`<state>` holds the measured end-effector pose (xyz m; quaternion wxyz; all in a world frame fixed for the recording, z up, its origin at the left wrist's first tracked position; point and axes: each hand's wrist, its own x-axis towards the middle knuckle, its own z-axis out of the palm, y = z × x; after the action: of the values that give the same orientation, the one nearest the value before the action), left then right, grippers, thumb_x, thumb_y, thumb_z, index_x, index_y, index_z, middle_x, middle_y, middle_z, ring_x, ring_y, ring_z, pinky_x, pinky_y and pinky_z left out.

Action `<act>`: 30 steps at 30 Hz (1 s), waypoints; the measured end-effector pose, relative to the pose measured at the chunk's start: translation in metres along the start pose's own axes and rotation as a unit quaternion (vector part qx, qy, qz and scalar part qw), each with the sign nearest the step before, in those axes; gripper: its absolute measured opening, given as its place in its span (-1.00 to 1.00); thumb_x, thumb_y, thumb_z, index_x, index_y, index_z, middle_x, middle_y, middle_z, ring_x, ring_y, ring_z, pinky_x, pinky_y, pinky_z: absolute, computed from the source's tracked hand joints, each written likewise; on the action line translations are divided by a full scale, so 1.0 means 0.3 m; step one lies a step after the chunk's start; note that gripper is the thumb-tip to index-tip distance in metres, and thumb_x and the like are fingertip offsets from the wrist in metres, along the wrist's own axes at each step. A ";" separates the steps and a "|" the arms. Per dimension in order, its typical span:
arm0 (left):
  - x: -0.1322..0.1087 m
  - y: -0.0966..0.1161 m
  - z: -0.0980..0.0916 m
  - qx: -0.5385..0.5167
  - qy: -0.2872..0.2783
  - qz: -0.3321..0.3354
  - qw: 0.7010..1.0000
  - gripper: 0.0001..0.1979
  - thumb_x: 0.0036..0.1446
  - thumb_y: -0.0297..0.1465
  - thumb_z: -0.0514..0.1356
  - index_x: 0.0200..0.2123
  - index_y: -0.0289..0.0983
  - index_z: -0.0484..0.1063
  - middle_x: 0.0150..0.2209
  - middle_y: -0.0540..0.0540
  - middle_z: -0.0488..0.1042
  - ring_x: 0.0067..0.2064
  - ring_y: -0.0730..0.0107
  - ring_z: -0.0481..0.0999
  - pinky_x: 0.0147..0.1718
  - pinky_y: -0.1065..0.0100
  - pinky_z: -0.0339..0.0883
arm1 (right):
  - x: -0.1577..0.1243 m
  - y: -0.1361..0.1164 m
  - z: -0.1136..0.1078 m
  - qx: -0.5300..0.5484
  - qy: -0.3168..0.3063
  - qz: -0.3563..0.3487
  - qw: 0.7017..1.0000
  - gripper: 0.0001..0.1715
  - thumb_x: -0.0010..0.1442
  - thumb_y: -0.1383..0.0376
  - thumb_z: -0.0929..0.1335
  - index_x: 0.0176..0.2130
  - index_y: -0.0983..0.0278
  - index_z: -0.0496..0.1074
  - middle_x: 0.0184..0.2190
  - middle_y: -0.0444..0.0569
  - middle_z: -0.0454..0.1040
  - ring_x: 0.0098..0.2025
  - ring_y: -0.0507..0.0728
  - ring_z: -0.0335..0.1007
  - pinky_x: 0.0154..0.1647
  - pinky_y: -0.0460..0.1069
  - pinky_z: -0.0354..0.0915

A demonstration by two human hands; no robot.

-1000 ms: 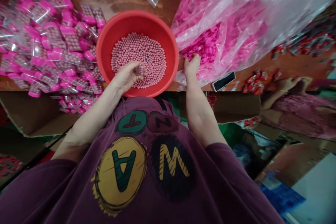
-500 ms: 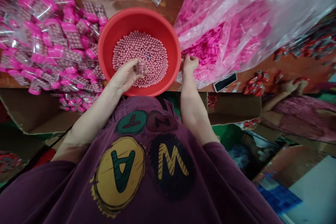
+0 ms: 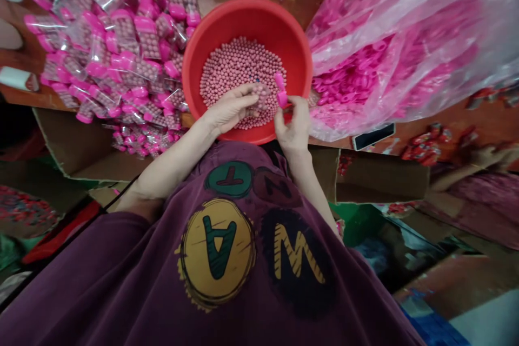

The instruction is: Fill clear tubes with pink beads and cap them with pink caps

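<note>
Over red basin [image 3: 247,15]; left hand [image 3: 231,109]: bead tube [image 3: 261,98]; right hand [image 3: 294,125]: pink cap [image 3: 281,98]

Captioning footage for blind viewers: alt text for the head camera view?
Over a red basin of pink beads, the left hand holds a clear bead-filled tube, the right hand a pink cap. Pink-ended packets lie left, a bag of pink parts right.

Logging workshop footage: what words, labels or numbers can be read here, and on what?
"MA": large letters on the purple cotton T-shirt, upside down in this view.
"NT": smaller letters, same shirt.
Blue packaging at lower right: too blurred to read.
</note>
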<state>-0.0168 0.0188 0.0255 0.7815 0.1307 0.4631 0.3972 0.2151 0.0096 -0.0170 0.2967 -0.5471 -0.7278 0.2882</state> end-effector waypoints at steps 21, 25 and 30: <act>-0.038 0.039 0.000 0.010 0.016 0.054 0.998 -0.70 0.29 -0.33 0.51 0.07 -0.19 0.68 0.09 -0.13 0.72 0.19 0.07 0.70 0.00 0.20 0.61 | 0.199 -0.112 -0.023 0.199 -0.038 0.059 0.978 -0.47 0.49 -0.22 0.39 0.22 -0.01 0.56 0.16 -0.02 0.64 0.25 0.27 0.61 0.39 0.34 0.55; -0.019 0.003 -0.015 0.045 0.006 0.088 0.995 -0.75 0.34 -0.30 0.48 0.04 -0.23 0.71 0.04 -0.14 0.73 0.15 0.15 0.71 -0.01 0.29 0.59 | 0.224 -0.186 -0.071 0.151 -0.086 0.025 0.984 -0.56 0.48 -0.15 0.43 0.10 0.04 0.66 0.03 -0.04 0.67 0.15 0.25 0.64 0.37 0.32 0.57; -0.017 -0.026 -0.010 0.018 -0.006 0.108 0.994 -0.72 0.38 -0.21 0.46 0.07 -0.19 0.70 -0.04 -0.09 0.73 0.03 0.27 0.74 -0.05 0.32 0.63 | 0.216 -0.214 -0.066 0.161 -0.091 0.005 0.983 -0.56 0.50 -0.13 0.43 0.11 0.05 0.68 0.04 -0.05 0.68 0.12 0.22 0.65 0.32 0.31 0.58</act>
<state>-0.0166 0.0095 0.0227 0.7342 0.1964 0.4483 0.4706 0.1752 0.0590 0.0513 0.3121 -0.4675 -0.6931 0.4513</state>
